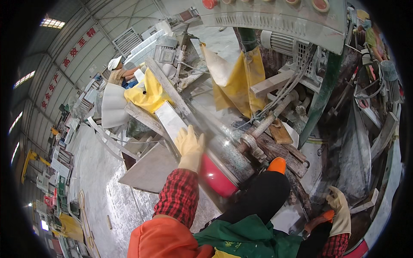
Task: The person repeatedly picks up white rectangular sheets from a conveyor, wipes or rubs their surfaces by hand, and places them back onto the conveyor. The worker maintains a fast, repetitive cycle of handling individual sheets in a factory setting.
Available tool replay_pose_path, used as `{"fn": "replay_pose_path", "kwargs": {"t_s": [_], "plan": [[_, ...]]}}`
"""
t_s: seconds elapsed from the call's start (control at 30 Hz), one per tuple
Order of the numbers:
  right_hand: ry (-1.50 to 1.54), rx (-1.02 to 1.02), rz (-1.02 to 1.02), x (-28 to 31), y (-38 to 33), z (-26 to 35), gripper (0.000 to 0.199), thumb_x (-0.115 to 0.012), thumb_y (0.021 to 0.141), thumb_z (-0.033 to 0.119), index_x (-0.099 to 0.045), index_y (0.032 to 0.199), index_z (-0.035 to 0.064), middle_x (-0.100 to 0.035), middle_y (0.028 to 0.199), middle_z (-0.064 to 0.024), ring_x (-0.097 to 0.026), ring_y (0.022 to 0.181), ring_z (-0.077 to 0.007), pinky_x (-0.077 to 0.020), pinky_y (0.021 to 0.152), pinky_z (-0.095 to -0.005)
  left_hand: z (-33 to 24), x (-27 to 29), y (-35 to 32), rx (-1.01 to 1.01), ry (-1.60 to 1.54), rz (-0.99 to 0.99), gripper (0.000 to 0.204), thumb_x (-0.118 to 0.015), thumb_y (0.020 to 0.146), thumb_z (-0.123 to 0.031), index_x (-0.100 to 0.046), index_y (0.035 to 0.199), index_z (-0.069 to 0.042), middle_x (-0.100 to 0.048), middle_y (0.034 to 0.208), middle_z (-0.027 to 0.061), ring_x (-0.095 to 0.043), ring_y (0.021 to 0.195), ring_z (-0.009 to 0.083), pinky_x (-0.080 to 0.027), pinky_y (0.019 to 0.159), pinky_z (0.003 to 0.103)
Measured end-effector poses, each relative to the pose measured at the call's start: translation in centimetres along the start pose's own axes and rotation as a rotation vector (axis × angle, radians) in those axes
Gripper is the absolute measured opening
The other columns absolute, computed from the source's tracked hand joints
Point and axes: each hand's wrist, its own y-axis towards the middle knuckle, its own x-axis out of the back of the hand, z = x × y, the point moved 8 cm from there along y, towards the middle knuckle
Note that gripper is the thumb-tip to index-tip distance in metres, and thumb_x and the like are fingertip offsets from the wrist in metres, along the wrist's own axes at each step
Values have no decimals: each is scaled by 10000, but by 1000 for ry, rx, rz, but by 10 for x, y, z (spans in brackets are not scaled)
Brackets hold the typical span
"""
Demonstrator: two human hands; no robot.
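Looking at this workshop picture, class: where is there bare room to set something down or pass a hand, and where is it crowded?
Bare room: the pale floor left of the flat slab. Crowded: the machine bed right of the left hand, packed with pipes, cables and wooden blocks, and the spot around the right hand, hemmed in by stone pieces.

Our hands: left hand (189,144), gloved, fingers extended flat toward 12 o'clock, sleeve plaid; right hand (340,210), gloved, lowered at 4 o'clock, fingers loosely curled.
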Motion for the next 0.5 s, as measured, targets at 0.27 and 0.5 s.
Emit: {"fn": "replay_pose_path", "kwargs": {"t_s": [0.27,0.5], "plan": [[-76,1,-22,4,-5,10,556,-647,892,147,-526,1431,94,-655,1263,-267,-644,1187,-366,-512,974,-379,-12,10,-7,-20,-17,-30,545,-674,861,-406,-551,1290,-94,-524,1218,179,-459,1228,352,-332,1042,484],[-64,53,21,3,-8,22,564,-645,893,144,-512,1437,74,-655,1255,-280,-645,1183,-369,-511,972,-378,-13,9,-10,-21,-30,-14,546,-679,857,-395,-553,1295,-95,-525,1203,171,-462,1219,347,-342,1027,468]]}}
